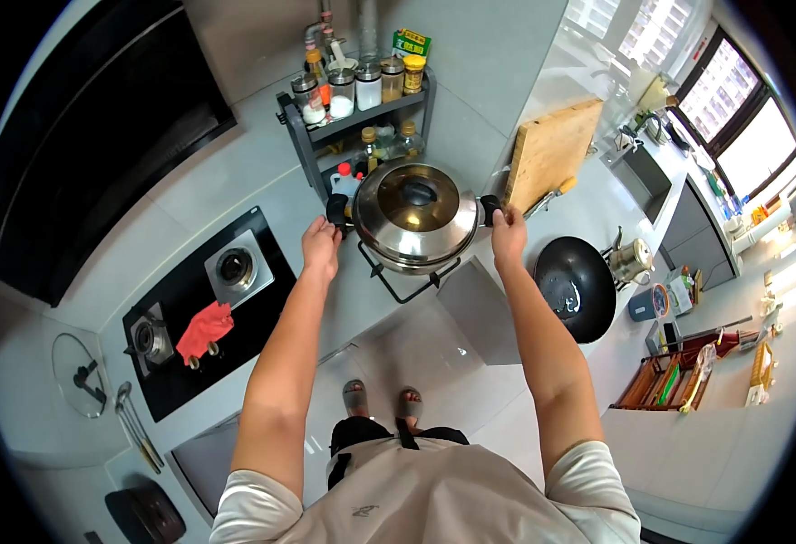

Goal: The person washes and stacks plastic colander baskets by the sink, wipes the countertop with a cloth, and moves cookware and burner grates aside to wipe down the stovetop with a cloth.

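Note:
A large steel pot (416, 249) with a glass lid (405, 201) sits at the middle of the view, above a black metal stand (404, 295) on the counter. My left hand (322, 245) is closed at the pot's left black handle, its fingers curled in. On the other side my right hand (509, 236) is closed at the right black handle. The lid's black knob is untouched. Whether the pot rests on the stand or is slightly raised, I cannot tell.
A spice rack (310, 136) stands behind the pot. To the right are a wooden cutting board (552, 150), a black wok (576, 290) and a metal kettle (632, 261). The gas stove (266, 263) at left bears a red cloth (206, 330).

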A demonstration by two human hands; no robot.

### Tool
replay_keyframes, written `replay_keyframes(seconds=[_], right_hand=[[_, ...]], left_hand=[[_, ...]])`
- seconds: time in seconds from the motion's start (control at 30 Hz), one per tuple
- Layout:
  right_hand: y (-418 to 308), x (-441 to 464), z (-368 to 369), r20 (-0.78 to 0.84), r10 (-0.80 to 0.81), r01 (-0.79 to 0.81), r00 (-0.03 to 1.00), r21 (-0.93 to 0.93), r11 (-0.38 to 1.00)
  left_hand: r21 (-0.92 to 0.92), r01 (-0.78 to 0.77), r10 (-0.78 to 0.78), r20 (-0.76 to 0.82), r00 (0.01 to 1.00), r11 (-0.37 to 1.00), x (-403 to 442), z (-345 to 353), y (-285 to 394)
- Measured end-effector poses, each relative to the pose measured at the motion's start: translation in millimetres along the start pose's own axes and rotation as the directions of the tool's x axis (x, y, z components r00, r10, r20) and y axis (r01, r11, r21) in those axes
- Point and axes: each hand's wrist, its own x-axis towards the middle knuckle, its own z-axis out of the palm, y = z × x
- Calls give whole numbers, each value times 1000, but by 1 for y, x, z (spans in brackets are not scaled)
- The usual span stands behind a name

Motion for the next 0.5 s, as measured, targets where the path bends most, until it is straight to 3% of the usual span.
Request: replay_keyframes(seconds=[0.03,0.13,0.2,0.23,0.33,0.5], right_hand=[[-4,-5,3,-87,-88,91,992,30,995],[-43,-30,-3,-63,-248,255,967,164,953],[-64,-40,6,-16,-379,377,925,155,913],[-79,-50,17,-48,-474,472,879,214,855],[-138,-97,37,84,-527,482,846,303,822],[-193,-197,100,292,-701,548,651,459,699]], left_hand=[[-2,-6,6,-1,1000,1000,-4,-2,-2],[-32,-56,55,-37,998,998,-19,-15,-6],[59,-84,85,-15,996,995,-35,-28,-1],[-39,-135,131,-87,988,990,-42,-35,-3],[-84,-109,99,-107,989,991,-65,-73,14],[-106,-183,160,-196,967,977,-103,-161,55]])
